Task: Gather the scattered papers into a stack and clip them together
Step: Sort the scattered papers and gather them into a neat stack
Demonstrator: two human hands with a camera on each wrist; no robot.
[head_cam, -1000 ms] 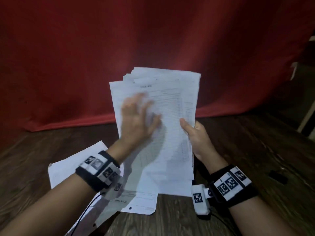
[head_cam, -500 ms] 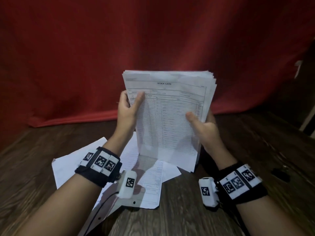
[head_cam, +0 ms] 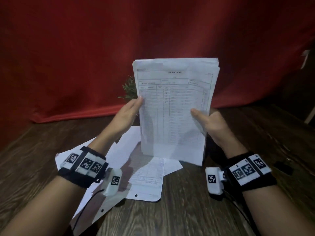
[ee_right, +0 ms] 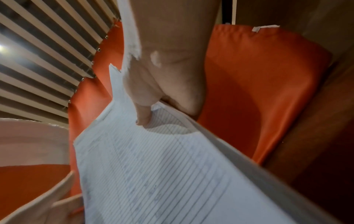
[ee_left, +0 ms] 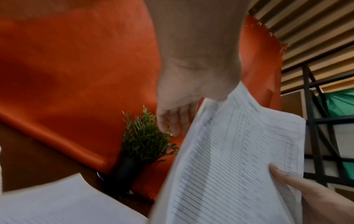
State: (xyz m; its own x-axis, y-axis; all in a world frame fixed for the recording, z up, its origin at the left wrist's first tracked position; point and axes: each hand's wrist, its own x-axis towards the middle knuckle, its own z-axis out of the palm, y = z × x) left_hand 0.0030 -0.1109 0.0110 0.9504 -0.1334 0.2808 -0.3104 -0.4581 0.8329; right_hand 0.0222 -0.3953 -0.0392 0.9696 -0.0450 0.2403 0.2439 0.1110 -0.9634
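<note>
**Q:** Papers first: where were they, and how did the hands hold them?

**A:** A thick stack of white printed forms [head_cam: 173, 113] stood upright between both hands above the dark wood-grain table [head_cam: 187, 215]. The right hand [head_cam: 211, 121] gripped the stack's right edge, thumb pressed on the front sheet, fingers hidden behind. The left hand [head_cam: 127, 114] lay flat and straight-fingered against the left edge, holding nothing.

**Q:** Which step did that look like?

**A:** Squaring the edges, I judged. Several loose white sheets [head_cam: 146, 176] lay fanned on the table beneath, so gathering seemed unfinished. The next move would call for lifting those thin sheets without creasing them, then fetching a clip. A small black object [head_cam: 283, 167] lay on the table at the right; it was too dim to identify.

**Q:** And further out?

**A:** The forms were ruled and limp, with punched holes in the loose ones. A small spiky green plant in a dark pot [ee_left: 142, 145] stood behind, before a draped, smooth red cloth [head_cam: 76, 57].
</note>
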